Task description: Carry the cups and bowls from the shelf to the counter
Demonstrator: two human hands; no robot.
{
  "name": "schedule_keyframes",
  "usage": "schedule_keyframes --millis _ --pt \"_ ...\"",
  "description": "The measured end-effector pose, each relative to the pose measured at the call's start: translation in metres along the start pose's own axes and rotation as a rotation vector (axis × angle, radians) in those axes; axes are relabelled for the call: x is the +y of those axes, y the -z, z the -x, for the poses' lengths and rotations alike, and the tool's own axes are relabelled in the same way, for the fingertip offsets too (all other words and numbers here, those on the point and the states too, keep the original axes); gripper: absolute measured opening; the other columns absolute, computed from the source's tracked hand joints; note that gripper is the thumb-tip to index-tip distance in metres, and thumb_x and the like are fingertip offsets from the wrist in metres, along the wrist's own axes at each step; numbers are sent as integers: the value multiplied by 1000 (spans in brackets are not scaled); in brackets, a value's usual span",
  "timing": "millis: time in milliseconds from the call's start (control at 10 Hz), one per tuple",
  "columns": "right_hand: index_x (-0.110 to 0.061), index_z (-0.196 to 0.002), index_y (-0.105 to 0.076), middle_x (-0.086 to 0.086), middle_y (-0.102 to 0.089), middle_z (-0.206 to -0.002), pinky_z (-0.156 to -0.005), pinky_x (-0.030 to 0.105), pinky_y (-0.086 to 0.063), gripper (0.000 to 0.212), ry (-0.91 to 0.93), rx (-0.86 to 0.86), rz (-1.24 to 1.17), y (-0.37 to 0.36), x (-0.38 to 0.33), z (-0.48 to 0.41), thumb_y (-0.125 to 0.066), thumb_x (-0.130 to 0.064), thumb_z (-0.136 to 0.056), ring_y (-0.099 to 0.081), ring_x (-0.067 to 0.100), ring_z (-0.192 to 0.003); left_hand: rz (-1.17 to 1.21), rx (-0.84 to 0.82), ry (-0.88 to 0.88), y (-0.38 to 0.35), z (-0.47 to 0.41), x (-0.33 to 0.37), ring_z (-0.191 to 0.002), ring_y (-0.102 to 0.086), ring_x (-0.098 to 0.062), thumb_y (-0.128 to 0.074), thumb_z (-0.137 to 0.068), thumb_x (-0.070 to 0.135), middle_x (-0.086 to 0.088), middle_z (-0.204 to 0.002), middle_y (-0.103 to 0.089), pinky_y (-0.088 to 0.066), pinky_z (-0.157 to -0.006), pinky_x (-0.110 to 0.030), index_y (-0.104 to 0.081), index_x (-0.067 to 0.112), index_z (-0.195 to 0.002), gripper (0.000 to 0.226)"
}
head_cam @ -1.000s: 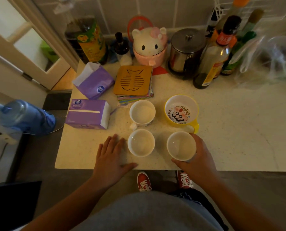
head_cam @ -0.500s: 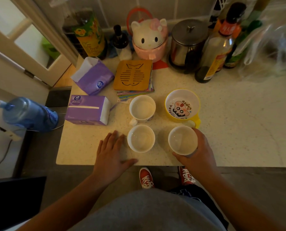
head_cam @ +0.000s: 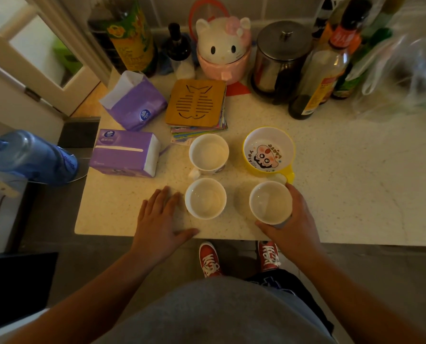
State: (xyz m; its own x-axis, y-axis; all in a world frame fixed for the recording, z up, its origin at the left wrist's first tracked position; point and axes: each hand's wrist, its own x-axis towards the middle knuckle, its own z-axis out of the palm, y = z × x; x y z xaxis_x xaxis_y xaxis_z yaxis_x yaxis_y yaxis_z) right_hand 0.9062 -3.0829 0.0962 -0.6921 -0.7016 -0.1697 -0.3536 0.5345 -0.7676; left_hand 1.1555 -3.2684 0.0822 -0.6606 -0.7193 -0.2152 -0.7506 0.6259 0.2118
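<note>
Three white cups and a yellow bowl stand in a square on the pale counter (head_cam: pixel 355 184). My right hand (head_cam: pixel 293 224) wraps around the front right cup (head_cam: pixel 270 202), which sits near the counter's front edge. The front left cup (head_cam: pixel 205 197) stands just right of my left hand (head_cam: pixel 161 217), which lies flat on the counter with fingers apart, holding nothing. Behind them are the back left cup (head_cam: pixel 209 152) and the yellow bowl (head_cam: pixel 269 151) with a cartoon face inside and a handle toward me.
Two purple tissue packs (head_cam: pixel 125 152) lie at the left. A wooden fish trivet (head_cam: pixel 195 103) rests on a stack of cards. A cat-shaped jar (head_cam: pixel 223 49), a steel canister (head_cam: pixel 280 58) and several bottles (head_cam: pixel 318 75) line the back wall. A blue water jug (head_cam: pixel 31 157) stands left of the counter.
Both hands hold the same places; the right hand keeps its grip on the front right cup. Only the camera has shifted slightly, so the counter sits a bit lower in view.
</note>
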Motion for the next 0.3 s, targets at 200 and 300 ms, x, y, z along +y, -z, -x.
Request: schedule_keyframes --millis 200,300 --pt "-38 -144 -23 -6 -45 -140 -89 35 -47 113 -23 -51 39 30 -9 11 -87 -51 -51 -47 7 -116 116 52 39 11 18 11 -124 -47 -21 -58 -80 63 -4 -136 -53 -43 -98 -38 -52 22 -128 63" --pt "-38 -140 -32 -9 -45 -139 -83 33 -50 102 -1 36 19 68 -30 12 -78 -61 -52 -51 11 -111 278 6 44 12 42 22 -83 -54 -2 -54 -88 48 9 -98 -62 -40 -69 -15 -63 24 -107 32"
